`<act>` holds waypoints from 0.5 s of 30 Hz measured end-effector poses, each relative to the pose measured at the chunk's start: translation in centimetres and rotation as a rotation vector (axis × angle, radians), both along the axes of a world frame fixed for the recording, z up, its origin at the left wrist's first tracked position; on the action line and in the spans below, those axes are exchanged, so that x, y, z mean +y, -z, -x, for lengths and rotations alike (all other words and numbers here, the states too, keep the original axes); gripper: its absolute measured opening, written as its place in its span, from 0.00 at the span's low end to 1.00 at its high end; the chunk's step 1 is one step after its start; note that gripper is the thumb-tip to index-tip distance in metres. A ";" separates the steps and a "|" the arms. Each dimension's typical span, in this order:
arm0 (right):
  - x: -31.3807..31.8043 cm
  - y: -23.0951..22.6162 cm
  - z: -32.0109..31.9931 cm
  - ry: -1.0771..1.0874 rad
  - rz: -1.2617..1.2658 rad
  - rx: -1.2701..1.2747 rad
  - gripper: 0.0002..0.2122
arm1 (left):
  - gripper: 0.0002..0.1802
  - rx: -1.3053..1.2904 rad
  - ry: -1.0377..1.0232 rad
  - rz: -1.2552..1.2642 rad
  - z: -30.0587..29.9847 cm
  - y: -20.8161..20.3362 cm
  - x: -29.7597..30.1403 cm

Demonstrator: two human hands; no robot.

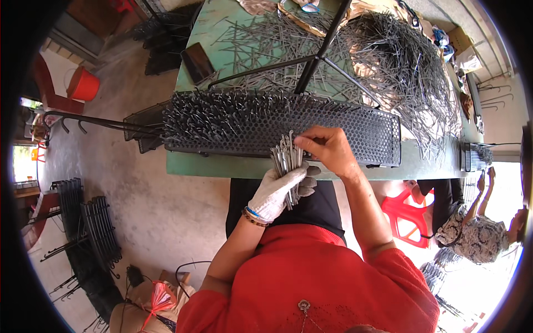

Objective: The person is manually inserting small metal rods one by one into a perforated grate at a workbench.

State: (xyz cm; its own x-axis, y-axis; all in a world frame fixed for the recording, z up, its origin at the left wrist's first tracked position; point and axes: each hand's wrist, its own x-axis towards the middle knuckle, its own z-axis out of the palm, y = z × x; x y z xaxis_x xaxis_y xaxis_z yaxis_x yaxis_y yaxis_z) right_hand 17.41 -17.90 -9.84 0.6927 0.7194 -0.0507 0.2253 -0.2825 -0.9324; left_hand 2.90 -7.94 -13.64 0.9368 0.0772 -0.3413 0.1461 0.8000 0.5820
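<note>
A bundle of thin grey metal rods (285, 159), some with small bent ends, stands upright in my left hand (272, 191), which wears a white glove and is closed round it. The bare right hand (332, 150) has thumb and forefinger pinched at the top of one rod on the bundle's right side. Just beyond both hands lies a long black perforated rack (355, 132). Dark rods (214, 119) stand densely in its left part, while the holes at its right show bare mesh. My left fingertips are partly hidden behind the bundle.
Loose rods (266, 41) litter the green table (216, 166), with a big tangled heap (400, 61) at the far right. A black metal frame (317, 57) rises behind the rack. A phone-like dark slab (197, 64) lies far left. Another person (472, 230) works at the right, near a red stool (405, 216).
</note>
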 end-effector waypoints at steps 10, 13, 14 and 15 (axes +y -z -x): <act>0.7 -1.2 -1.5 0.309 -0.292 0.037 0.09 | 0.09 0.108 -0.017 0.058 0.0 0.5 -0.7; 2.0 -1.5 -2.4 0.361 -0.415 -0.206 0.08 | 0.08 0.127 0.002 0.067 -0.2 0.6 -1.0; 2.4 -1.5 -2.8 0.350 -0.388 -0.344 0.08 | 0.08 0.140 0.006 0.068 -0.3 0.7 -1.1; 2.8 -1.4 -3.2 0.338 -0.359 -0.481 0.08 | 0.08 0.139 0.006 0.067 -0.3 0.7 -1.1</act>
